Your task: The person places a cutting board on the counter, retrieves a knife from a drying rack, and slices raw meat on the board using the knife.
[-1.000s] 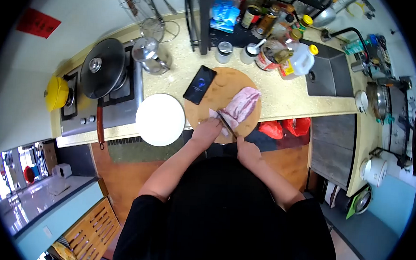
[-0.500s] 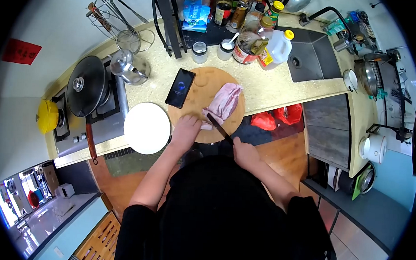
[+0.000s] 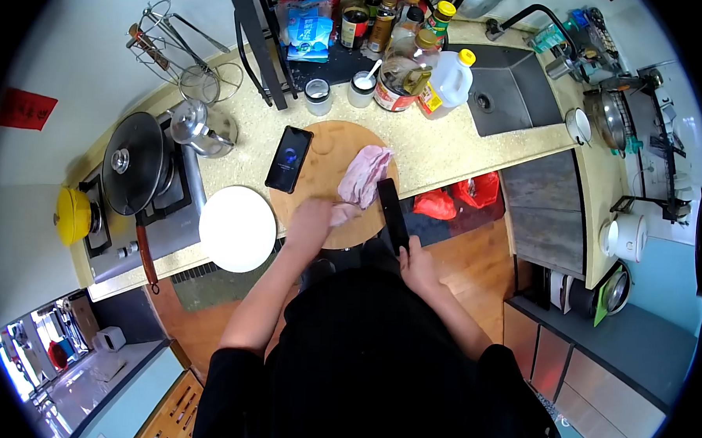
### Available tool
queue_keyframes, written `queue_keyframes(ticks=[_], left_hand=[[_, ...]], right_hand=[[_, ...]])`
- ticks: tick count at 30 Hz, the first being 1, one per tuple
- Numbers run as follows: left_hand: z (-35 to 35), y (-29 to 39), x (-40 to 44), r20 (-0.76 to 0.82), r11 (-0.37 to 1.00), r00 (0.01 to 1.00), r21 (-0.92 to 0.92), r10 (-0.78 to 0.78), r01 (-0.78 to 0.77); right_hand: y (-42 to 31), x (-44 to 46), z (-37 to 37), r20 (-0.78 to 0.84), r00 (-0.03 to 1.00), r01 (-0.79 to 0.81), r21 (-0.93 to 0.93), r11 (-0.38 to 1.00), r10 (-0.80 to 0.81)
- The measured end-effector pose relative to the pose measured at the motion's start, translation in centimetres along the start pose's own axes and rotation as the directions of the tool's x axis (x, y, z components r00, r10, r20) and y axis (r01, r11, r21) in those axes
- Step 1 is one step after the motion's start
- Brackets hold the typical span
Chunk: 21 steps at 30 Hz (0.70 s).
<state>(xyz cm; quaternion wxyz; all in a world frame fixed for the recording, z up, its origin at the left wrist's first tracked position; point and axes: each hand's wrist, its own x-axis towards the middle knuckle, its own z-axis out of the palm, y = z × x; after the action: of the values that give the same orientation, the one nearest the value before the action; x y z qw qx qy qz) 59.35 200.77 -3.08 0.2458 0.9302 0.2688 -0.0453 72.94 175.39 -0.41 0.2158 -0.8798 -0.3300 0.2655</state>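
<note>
A round wooden cutting board lies on the counter with a large piece of raw pale-pink meat on it. A smaller strip of meat lies apart from it near the board's front. My left hand is closed on the strip's left end, its fingertips partly hidden. In my right hand is a dark, broad-bladed kitchen knife, gripped by its handle. The blade is at the board's right edge, right of the meat and apart from the strip.
A phone lies over the board's left edge. A white plate is left of the board. Beyond stand jars, bottles and a plastic jug. The stove holds a lidded wok; a sink is at right.
The knife has moved right, away from the meat, and its blade has turned broadside to view. The small strip now sits apart from the large piece. The view has shifted slightly.
</note>
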Motion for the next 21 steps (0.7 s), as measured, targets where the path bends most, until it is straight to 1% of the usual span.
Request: queue_keyframes(ticks=[1,2,3,5,7,9,10,13,14,15,16,17,18,19,20,21], left_hand=[[-1.8,0.1,-1.4,0.022,0.989,0.994,-0.099,-0.105,0.107],[-2.1,-1.3,-3.3,-0.152,0.990,0.984,-0.118,-0.093,0.075],[-2.6,-3.2,-5.4,-0.323,0.990,0.943,-0.132,-0.081,0.040],[-4.3,-6.3,-8.8,-0.444,0.981,0.878,-0.147,-0.180,0.127],[-5.2,-9.9,-12.1,-0.414,0.940,0.851,-0.036,-0.323,0.339],[-4.6,-13.7,-14.1,-0.336,0.890,0.851,0.070,-0.404,0.450],[-3.5,-16.1,-14.7,-0.311,0.880,0.844,0.046,-0.438,0.473],[-4.1,-15.3,-13.4,-0.328,0.893,0.900,0.250,-0.286,0.375],[-3.8,-14.3,-12.5,-0.479,0.897,0.861,0.286,-0.171,0.338],[-4.8,-12.3,-10.7,-0.455,0.929,0.853,0.130,-0.255,0.347],[-4.0,-11.0,-8.7,-0.537,0.954,0.830,0.141,-0.150,0.263],[-3.8,-7.6,-5.9,-0.531,0.986,0.838,0.029,-0.126,0.166],[-3.6,-4.9,-3.0,-0.375,0.985,0.920,-0.161,-0.118,0.060],[-2.6,-2.9,0.1,-0.318,0.977,0.948,-0.199,0.015,-0.082],[-0.8,-1.2,3.4,-0.373,0.956,0.920,-0.205,0.122,-0.210],[0.2,0.7,6.4,-0.378,0.936,0.917,-0.260,0.128,-0.238]], right_hand=[[0.6,0.1,0.4,-0.013,1.000,0.005,0.031,1.000,-0.004],[1.8,0.5,1.0,-0.025,1.000,0.010,0.062,0.998,-0.008],[2.4,0.8,1.4,-0.037,0.999,0.016,0.093,0.996,-0.013],[1.6,1.2,0.5,-0.030,1.000,0.008,0.080,0.997,-0.005],[1.8,1.5,0.3,-0.029,1.000,0.012,0.076,0.997,-0.009],[1.6,1.8,0.0,-0.050,0.998,0.027,0.061,0.998,-0.024],[1.5,1.8,-0.1,-0.059,0.998,0.035,0.053,0.998,-0.032],[1.2,1.8,-0.4,-0.057,0.998,0.021,0.050,0.999,-0.018],[1.1,1.7,-0.6,-0.057,0.998,0.004,0.058,0.998,-0.001],[1.0,1.6,-0.9,-0.059,0.998,-0.012,0.066,0.998,0.016],[0.9,1.4,-1.0,-0.059,0.998,-0.029,0.074,0.997,0.034],[0.9,1.2,-1.1,-0.070,0.996,-0.042,0.087,0.995,0.048],[0.8,1.0,-1.2,-0.078,0.995,-0.053,0.099,0.994,0.060],[0.8,0.8,-1.2,-0.087,0.994,-0.062,0.112,0.992,0.072],[1.0,0.7,-1.1,-0.092,0.993,-0.061,0.128,0.990,0.073],[1.3,0.4,-0.7,-0.101,0.992,-0.060,0.145,0.988,0.076]])
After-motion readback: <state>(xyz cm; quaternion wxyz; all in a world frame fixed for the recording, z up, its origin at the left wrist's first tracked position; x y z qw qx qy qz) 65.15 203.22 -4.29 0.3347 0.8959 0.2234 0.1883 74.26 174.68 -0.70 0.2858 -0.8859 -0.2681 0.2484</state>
